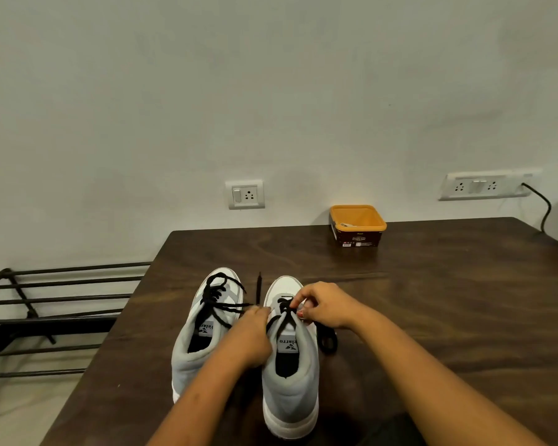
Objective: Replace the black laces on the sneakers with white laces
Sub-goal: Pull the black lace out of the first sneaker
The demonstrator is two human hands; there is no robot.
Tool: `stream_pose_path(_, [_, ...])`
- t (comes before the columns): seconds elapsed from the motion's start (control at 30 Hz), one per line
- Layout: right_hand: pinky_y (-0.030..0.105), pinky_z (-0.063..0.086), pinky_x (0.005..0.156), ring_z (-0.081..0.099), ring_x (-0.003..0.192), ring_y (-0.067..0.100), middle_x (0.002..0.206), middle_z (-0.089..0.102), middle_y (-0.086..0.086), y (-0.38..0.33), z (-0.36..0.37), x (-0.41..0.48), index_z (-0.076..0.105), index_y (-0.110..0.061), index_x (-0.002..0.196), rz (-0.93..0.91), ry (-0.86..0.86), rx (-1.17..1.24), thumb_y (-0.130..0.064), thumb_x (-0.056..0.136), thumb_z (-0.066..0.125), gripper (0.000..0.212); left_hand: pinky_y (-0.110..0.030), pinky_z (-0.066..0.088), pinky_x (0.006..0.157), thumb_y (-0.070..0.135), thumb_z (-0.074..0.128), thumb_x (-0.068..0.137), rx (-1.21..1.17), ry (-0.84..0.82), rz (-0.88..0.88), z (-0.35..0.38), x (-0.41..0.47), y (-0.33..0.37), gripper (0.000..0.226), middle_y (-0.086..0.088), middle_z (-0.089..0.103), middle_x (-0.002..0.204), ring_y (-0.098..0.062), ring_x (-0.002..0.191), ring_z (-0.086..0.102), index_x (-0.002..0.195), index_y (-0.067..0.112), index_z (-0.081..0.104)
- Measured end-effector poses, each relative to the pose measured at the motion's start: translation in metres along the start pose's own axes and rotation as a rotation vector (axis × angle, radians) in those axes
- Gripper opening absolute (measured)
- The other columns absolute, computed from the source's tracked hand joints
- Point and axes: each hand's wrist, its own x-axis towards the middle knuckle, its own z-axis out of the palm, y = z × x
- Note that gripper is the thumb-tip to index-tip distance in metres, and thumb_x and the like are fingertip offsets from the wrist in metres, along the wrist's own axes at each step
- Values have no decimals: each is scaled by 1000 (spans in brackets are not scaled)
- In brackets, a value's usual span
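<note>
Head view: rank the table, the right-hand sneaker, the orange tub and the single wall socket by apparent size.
1. table
2. right-hand sneaker, though nearness to the camera enlarges it
3. orange tub
4. single wall socket

Left sneaker (pixel 187 355) insole tag (pixel 206 329) is showing "velar", sideways, ending unclear. Right sneaker (pixel 290 391) insole tag (pixel 287 344) is showing "elarro", first letter hidden. Orange tub (pixel 358 217) label (pixel 356 241) is carrying print too small to read.
</note>
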Motion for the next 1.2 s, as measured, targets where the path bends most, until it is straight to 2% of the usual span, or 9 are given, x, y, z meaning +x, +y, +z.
stream_pose_path(0.1, [10,46,62,61,71,7,71,60,0,0,-1,-2,67,-11,108,3,-12,18,-5,91,60,19,-38,39,98,29,43,92,75,229,-5,2,0,8,37,0,52,132,-23,125,42,126,23,56])
stream_pose_path(0.23, [8,42,57,55,64,6,69,56,0,-3,-1,-4,66,-13,103,-18,-3,15,-16,89,66,15,-45,28,99,55,41,91,147,308,38,4,-4,15,41,13,44,136,-18,130,32,127,37,50])
stream_pose_path(0.37, [31,49,71,54,78,11,88,60,-3,1,0,-2,60,-23,90,43,-24,-152,-42,68,81,36,-36,44,85,31,47,93,110,347,145,12,2,17,38,-1,62,115,-23,109,57,131,30,44])
stream_pose_path(0.5, [34,49,68,55,74,13,79,58,-6,-2,5,-1,55,-25,72,97,32,-185,-32,69,72,19,-32,39,61,19,42,93,148,449,241,19,2,16,29,-3,60,95,-27,87,61,120,29,41])
stream_pose_path(0.77, [25,44,44,49,51,12,68,56,-1,-3,4,-9,56,-19,71,258,45,53,-16,82,64,14,-34,45,70,18,38,94,118,481,231,18,1,11,32,3,60,112,-25,95,61,119,37,42])
stream_pose_path(0.9, [26,45,47,50,52,12,70,57,1,-1,5,-9,56,-19,70,265,47,92,-15,81,64,15,-32,44,77,16,42,92,105,428,230,19,6,10,43,11,47,133,-22,107,59,127,42,45])
stream_pose_path(1.0, [25,45,50,51,58,13,73,57,-1,1,7,-6,56,-21,71,245,62,68,-18,82,63,13,-31,46,76,13,45,90,38,461,200,18,10,10,39,13,45,130,-19,106,57,117,40,54])
stream_pose_path(1.1, [30,47,67,55,72,15,81,59,-3,1,9,-5,56,-24,72,200,80,-6,-27,83,62,13,-29,46,76,12,45,92,74,503,234,23,9,16,33,12,42,130,-16,112,46,114,34,56])
stream_pose_path(1.2, [31,48,70,56,74,15,85,61,-3,0,9,-6,57,-24,75,196,76,-35,-30,83,61,11,-26,42,82,5,47,90,5,429,245,28,18,16,32,5,34,137,-21,123,34,112,25,61])
